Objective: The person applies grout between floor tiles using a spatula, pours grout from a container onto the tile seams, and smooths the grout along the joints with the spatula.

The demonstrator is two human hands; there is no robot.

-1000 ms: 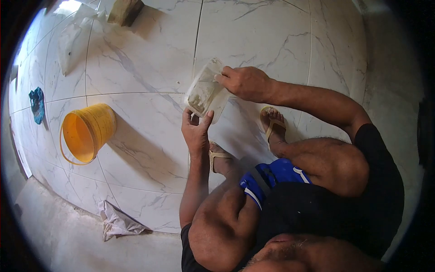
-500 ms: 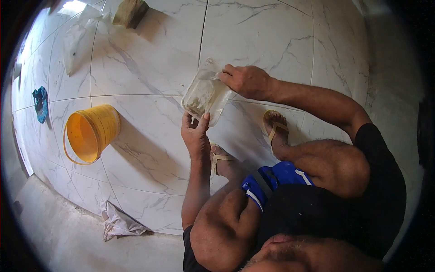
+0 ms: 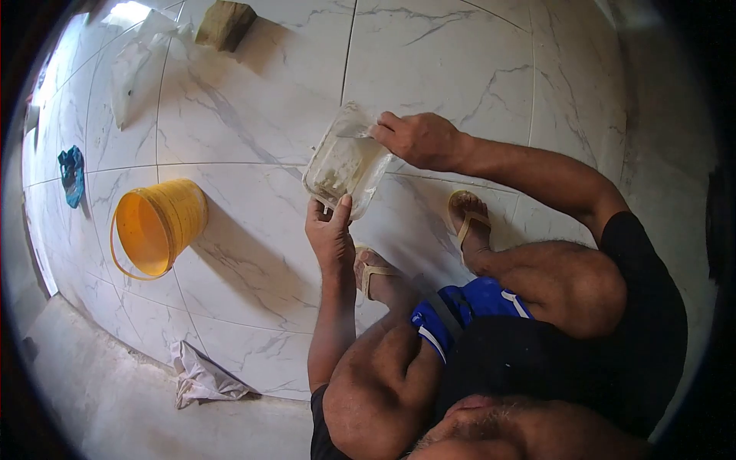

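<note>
My left hand (image 3: 331, 231) is closed on the near edge of a translucent plastic tub (image 3: 373, 189), thumb over the rim and fingers beneath. The tub is held tilted above the tiles, and a whitish-grey paste (image 3: 335, 172) is smeared over its inside. At the tub's far right side, my right hand (image 3: 418, 140) is closed in a pinch. From its fingertips a thin, flat, pale scraper-like piece (image 3: 354, 132) reaches into the tub. Its exact kind is hard to make out.
Left of me a yellow bucket (image 3: 180, 211) lies on its side on the marbled tile floor (image 3: 253, 222). Around it are a blue crumpled bag (image 3: 71, 176), a clear plastic bag (image 3: 126, 80), a wooden block (image 3: 222, 24) and a white cloth (image 3: 203, 376). My sandalled feet are close below the tub.
The tub has shifted very slightly toward the lower left, and more of its smeared inside shows. Both hands keep their hold. The whole view has drifted a little.
</note>
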